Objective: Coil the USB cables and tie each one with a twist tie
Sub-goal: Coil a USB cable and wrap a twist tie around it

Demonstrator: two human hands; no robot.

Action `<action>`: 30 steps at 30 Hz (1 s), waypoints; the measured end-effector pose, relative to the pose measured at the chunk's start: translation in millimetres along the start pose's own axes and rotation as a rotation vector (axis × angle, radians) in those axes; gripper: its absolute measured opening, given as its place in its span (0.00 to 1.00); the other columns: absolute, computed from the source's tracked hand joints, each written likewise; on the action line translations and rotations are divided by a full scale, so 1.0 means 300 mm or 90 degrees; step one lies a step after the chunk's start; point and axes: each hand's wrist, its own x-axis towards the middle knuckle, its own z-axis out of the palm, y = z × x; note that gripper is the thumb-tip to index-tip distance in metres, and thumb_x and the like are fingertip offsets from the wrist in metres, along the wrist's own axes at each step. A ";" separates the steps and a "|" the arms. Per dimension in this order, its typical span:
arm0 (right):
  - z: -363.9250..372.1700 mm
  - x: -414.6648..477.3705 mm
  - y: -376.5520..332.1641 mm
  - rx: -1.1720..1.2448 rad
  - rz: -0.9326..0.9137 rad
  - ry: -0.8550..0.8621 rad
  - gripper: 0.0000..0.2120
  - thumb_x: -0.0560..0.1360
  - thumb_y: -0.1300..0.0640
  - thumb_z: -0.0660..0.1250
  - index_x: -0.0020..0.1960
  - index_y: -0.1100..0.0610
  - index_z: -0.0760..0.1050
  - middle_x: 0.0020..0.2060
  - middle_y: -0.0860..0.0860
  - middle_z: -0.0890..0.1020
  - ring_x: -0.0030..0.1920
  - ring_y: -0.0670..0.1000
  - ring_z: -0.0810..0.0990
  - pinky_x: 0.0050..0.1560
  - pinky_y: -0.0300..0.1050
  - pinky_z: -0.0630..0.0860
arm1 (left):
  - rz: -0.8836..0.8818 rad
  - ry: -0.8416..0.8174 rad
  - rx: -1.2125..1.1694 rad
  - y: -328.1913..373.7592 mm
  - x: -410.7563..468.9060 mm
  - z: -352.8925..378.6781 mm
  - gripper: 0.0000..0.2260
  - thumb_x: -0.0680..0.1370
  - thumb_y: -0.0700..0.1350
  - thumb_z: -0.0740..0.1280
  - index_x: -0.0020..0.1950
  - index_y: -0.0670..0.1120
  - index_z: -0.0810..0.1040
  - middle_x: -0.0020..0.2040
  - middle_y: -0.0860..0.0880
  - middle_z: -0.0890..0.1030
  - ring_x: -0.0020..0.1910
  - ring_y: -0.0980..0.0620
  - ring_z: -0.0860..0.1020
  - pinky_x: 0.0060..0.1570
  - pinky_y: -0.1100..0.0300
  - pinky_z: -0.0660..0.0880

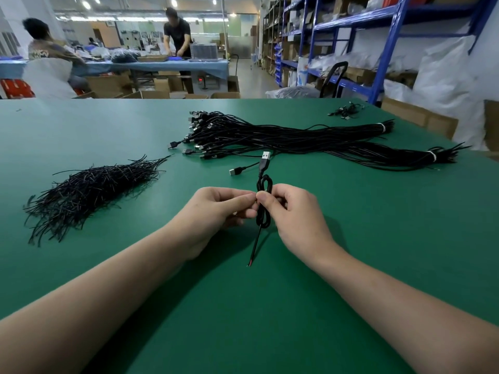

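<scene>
We hold one coiled USB cable (265,160) upright above the green table (364,265). Our left hand (216,211) and right hand (294,211) both pinch its middle, which our fingers hide. Beyond lie two banded cable bundles (297,139), one loose cable (235,171), and one pile of twist ties (89,193) too tangled to count.

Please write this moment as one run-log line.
left hand: pinches coiled cable | right hand: pinches same | twist ties: piled left
</scene>
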 end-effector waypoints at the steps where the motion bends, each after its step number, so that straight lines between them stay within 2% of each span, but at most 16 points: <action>1: -0.002 -0.001 0.001 -0.001 0.000 0.002 0.17 0.80 0.48 0.67 0.37 0.57 0.75 0.22 0.44 0.67 0.25 0.45 0.64 0.29 0.44 0.60 | -0.016 -0.015 -0.022 0.006 -0.003 0.000 0.10 0.78 0.42 0.71 0.56 0.39 0.84 0.41 0.48 0.85 0.37 0.58 0.82 0.36 0.69 0.76; 4: -0.007 -0.003 -0.004 0.023 0.002 0.006 0.17 0.80 0.49 0.67 0.37 0.58 0.74 0.24 0.46 0.71 0.27 0.46 0.66 0.30 0.50 0.66 | -0.044 -0.041 -0.064 0.018 -0.009 -0.005 0.14 0.72 0.45 0.71 0.56 0.41 0.84 0.43 0.47 0.86 0.40 0.58 0.84 0.37 0.68 0.77; 8: -0.006 -0.015 -0.020 0.046 -0.007 0.018 0.18 0.81 0.49 0.66 0.38 0.58 0.73 0.26 0.52 0.75 0.28 0.50 0.69 0.33 0.57 0.71 | -0.052 -0.066 -0.058 0.026 -0.011 -0.016 0.17 0.72 0.46 0.71 0.59 0.42 0.84 0.45 0.48 0.86 0.41 0.58 0.83 0.37 0.68 0.76; 13: -0.009 -0.025 -0.027 0.057 -0.018 0.030 0.16 0.82 0.49 0.65 0.39 0.57 0.73 0.26 0.50 0.76 0.28 0.49 0.71 0.33 0.58 0.73 | -0.027 -0.082 -0.041 0.021 -0.009 -0.026 0.15 0.73 0.45 0.72 0.58 0.44 0.86 0.44 0.50 0.84 0.37 0.59 0.79 0.34 0.69 0.72; 17: -0.005 -0.028 -0.029 0.041 -0.032 0.038 0.16 0.82 0.49 0.65 0.39 0.57 0.71 0.26 0.49 0.75 0.29 0.54 0.73 0.33 0.59 0.74 | -0.029 -0.104 -0.104 0.009 -0.004 -0.020 0.14 0.74 0.44 0.71 0.57 0.41 0.86 0.41 0.49 0.82 0.36 0.59 0.78 0.34 0.69 0.74; 20: -0.006 -0.027 -0.027 0.042 -0.036 0.055 0.15 0.82 0.48 0.65 0.42 0.58 0.74 0.30 0.50 0.79 0.31 0.56 0.76 0.34 0.59 0.75 | -0.039 -0.105 -0.150 0.005 -0.007 -0.007 0.12 0.74 0.44 0.71 0.55 0.43 0.87 0.40 0.50 0.83 0.36 0.60 0.79 0.35 0.69 0.76; 24: -0.002 -0.025 -0.023 0.047 -0.025 0.063 0.13 0.82 0.49 0.65 0.43 0.56 0.75 0.32 0.49 0.81 0.31 0.52 0.78 0.36 0.58 0.76 | 0.018 -0.096 -0.093 0.004 -0.011 0.003 0.14 0.75 0.44 0.70 0.59 0.41 0.85 0.40 0.48 0.83 0.38 0.58 0.80 0.37 0.68 0.76; 28: 0.004 -0.024 -0.013 0.046 -0.018 0.052 0.12 0.82 0.49 0.65 0.44 0.55 0.73 0.34 0.49 0.82 0.33 0.53 0.80 0.37 0.58 0.78 | 0.062 -0.067 -0.036 0.002 -0.013 0.010 0.13 0.74 0.44 0.71 0.56 0.41 0.86 0.40 0.46 0.84 0.37 0.56 0.80 0.37 0.67 0.76; 30: 0.006 -0.022 -0.007 0.037 -0.018 0.050 0.08 0.81 0.49 0.66 0.48 0.53 0.71 0.36 0.49 0.82 0.35 0.54 0.80 0.38 0.57 0.78 | 0.077 -0.061 0.013 -0.007 -0.014 0.017 0.09 0.77 0.42 0.70 0.53 0.41 0.86 0.39 0.46 0.83 0.36 0.56 0.79 0.36 0.67 0.75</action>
